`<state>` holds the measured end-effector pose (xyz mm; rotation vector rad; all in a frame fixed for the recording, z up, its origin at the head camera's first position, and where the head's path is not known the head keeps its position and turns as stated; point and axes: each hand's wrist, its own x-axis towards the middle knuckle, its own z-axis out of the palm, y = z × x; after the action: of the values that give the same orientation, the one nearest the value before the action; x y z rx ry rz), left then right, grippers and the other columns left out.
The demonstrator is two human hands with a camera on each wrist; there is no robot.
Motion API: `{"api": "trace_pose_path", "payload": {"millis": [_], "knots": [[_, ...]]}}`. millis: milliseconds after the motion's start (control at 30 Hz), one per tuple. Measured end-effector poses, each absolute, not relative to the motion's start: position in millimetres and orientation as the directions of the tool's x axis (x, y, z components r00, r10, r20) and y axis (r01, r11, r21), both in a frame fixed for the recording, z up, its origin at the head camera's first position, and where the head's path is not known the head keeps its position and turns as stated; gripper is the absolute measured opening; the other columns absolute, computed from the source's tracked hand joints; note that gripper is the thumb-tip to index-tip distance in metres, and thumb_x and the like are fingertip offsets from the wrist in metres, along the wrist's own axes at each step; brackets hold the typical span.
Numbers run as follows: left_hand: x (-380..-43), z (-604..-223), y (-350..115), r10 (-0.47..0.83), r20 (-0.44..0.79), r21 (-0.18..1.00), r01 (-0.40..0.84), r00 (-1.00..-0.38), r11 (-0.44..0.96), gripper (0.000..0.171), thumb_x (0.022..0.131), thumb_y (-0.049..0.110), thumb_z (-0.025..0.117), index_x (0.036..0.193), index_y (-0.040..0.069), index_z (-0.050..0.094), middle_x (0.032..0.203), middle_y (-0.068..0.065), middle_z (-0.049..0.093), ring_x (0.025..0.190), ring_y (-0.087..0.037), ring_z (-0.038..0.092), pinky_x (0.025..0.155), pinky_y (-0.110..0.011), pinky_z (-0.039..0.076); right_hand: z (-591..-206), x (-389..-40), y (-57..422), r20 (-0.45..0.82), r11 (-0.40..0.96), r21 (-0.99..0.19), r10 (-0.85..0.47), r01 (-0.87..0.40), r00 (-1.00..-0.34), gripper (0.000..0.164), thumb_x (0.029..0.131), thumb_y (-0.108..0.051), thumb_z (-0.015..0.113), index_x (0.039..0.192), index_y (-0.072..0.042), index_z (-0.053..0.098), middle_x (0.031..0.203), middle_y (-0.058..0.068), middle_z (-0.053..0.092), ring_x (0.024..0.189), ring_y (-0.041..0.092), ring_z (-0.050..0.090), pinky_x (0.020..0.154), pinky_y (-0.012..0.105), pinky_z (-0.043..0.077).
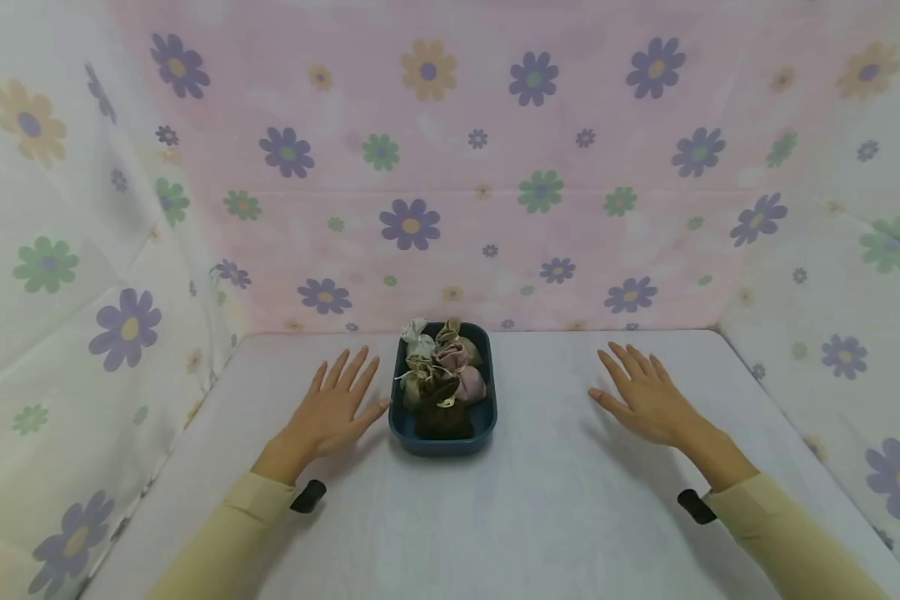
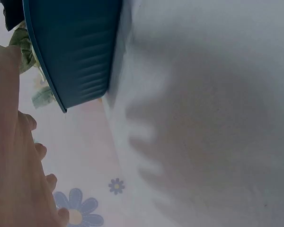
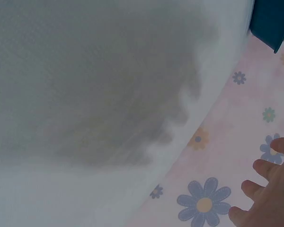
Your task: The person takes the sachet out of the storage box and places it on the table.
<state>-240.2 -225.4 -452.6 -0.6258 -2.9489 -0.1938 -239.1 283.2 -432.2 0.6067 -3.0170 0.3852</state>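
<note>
A dark blue rectangular tub (image 1: 442, 447) stands on the white table, holding several small drawstring pouches. A dark brown pouch (image 1: 444, 421) lies at its near end, a pink pouch (image 1: 469, 383) at the right, and a whitish pouch (image 1: 418, 343) at the far left. Olive-brown ones sit among them. My left hand (image 1: 337, 408) hovers over the table just left of the tub, fingers spread, its thumb tip near the tub's side. Well to the right of the tub, my right hand (image 1: 643, 400) is held with fingers straight and spread. Neither hand holds anything.
A pink flowered cloth (image 1: 487, 167) hangs behind the table's far edge. Whitish flowered cloths close in the left side (image 1: 120, 250) and the right side (image 1: 832, 275). Both hands cast shadows on the white tabletop (image 1: 547, 500).
</note>
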Motion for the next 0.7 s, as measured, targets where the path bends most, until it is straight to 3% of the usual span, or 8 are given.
{"api": "trace_pose_path", "payload": {"millis": [200,700], "knots": [[-234,-455,-222,0.412,0.13,0.17,0.429,-0.902,0.887,0.085,0.104,0.066,0.034,0.165,0.01,0.017,0.172,-0.011,0.007,0.158,-0.034,0.005,0.125,-0.059,0.006,-431,-235,269,0.121,0.87,-0.243,-0.411,-0.428,-0.904,0.079,0.107,-0.053,0.045,0.162,-0.001,0.022,0.168,0.024,0.016,0.154,0.047,0.01,0.121,0.066,0.006],[-227,-460,-206,0.432,0.121,0.236,0.448,-0.894,0.862,0.095,0.102,0.071,0.036,0.163,0.0,0.016,0.171,-0.016,0.011,0.157,-0.033,0.015,0.124,-0.053,0.02,-433,-229,231,0.179,0.809,-0.308,-0.468,-0.501,-0.865,0.079,0.105,-0.052,0.051,0.162,-0.002,0.026,0.165,0.02,0.026,0.152,0.043,0.022,0.119,0.063,0.023]]}}
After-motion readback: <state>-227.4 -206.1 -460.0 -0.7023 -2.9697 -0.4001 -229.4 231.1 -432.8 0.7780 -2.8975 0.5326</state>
